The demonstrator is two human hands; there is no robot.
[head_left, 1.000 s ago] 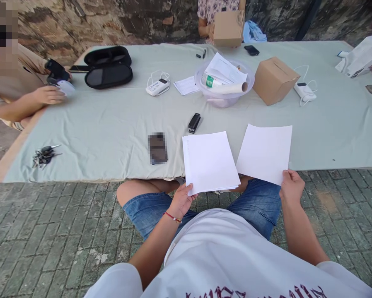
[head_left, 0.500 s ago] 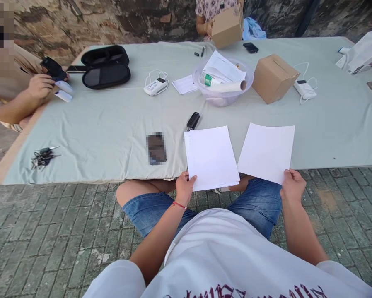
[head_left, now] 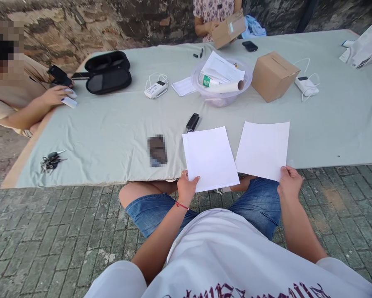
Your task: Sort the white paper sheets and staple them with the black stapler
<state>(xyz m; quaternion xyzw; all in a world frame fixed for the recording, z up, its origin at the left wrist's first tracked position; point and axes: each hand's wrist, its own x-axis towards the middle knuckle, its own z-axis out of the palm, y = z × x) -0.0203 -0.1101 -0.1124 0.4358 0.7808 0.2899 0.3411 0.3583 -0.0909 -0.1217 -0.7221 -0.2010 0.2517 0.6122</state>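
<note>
My left hand (head_left: 187, 187) is closed on the lower left corner of a small stack of white paper sheets (head_left: 211, 159), thumb on top. The stack's far part lies over the table edge side, close to a black stapler (head_left: 192, 122). Between the thumb and fingers of my right hand (head_left: 290, 180) is the lower right corner of a white paper sheet (head_left: 263, 150), held tilted beside the stack. The two papers come close together at the sheet's lower left corner. Left of the stack lies a dark, pixelated flat object (head_left: 157, 150).
A plastic basin (head_left: 221, 97) with papers and a roll stands behind the stapler, beside a cardboard box (head_left: 274, 76). White power banks (head_left: 156, 89), a black case (head_left: 109, 80) and keys (head_left: 51, 161) lie on the table (head_left: 111, 128). Several people sit around it.
The right-hand sheet has shifted slightly left, nearer to the stack. Across the table, a person has tilted a cardboard box. The whole view has turned a little.
</note>
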